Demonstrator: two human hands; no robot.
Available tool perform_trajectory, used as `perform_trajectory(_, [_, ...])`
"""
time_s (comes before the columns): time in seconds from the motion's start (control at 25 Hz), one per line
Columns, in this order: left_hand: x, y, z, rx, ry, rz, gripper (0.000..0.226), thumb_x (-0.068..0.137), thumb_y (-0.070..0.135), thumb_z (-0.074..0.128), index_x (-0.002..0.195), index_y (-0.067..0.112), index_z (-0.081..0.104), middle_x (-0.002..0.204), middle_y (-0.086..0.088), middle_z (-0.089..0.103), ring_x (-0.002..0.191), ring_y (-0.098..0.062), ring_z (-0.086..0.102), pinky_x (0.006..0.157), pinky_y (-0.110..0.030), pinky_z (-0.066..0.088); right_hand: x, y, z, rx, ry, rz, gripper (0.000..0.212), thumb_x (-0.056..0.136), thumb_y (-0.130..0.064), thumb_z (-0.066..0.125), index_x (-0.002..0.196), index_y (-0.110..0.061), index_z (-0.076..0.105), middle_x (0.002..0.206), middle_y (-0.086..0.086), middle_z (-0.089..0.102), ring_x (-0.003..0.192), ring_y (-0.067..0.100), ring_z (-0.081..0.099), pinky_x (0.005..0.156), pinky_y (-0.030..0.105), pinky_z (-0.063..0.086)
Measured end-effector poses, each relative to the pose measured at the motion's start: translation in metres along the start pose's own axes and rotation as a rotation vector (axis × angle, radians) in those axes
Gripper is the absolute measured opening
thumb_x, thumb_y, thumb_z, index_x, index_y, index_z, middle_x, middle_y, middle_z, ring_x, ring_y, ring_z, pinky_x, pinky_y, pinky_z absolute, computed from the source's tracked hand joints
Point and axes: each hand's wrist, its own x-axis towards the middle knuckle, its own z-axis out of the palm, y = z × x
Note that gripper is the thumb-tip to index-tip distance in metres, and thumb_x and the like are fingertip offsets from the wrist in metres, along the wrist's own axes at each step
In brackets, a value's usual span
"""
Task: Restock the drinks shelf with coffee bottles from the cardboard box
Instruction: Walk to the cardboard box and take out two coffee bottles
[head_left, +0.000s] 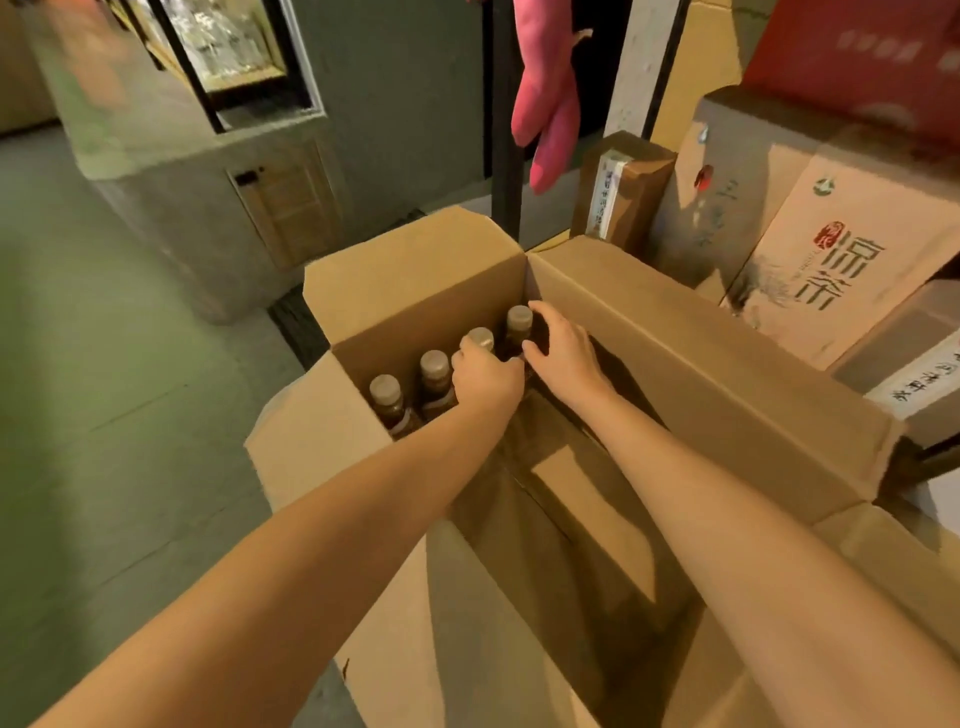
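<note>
Bottles (435, 371) stand upright in a row of four along the far end wall of an open box (415, 291). They are dark, with pale caps, and the rest of the box floor shows bare cardboard. The box flaps are raised or folded outward on all sides.

Both forearms reach in from the near edge. The left hand (485, 382) is clamped on the third bottle (480, 338), its fingers curled round the shoulder so that only the cap shows above the knuckles. The right hand (563, 353) grips the fourth bottle (519, 318), the one in the far right corner. Its thumb and fingers wrap the neck from the right, below the cap. The two hands sit just beside each other, and whether they touch cannot be told. The first two bottles in the row stand untouched to the left of the left hand.

Printed cartons (810, 270) are stacked to the right of the box. A pink plush toy (550, 104) hangs beside a dark post (506, 130) behind it. A grey counter (171, 171) stands on the floor (104, 415) at the left.
</note>
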Motion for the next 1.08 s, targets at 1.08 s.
perform_trajectory(1.08, [0.048,-0.022,0.068,-0.28,0.455,-0.145,0.055,0.093,0.021,0.055,0.142,0.014,0.033,0.149,-0.005,0.034,0.138,-0.026,0.033,0.112,-0.037,0.027,0.041,0.041,0.076,0.643,0.101,0.209,0.051,0.086,-0.013,0.065,0.134,-0.008,0.048,0.136,0.01,0.053,0.131,0.022,0.045,0.106,0.028,0.033])
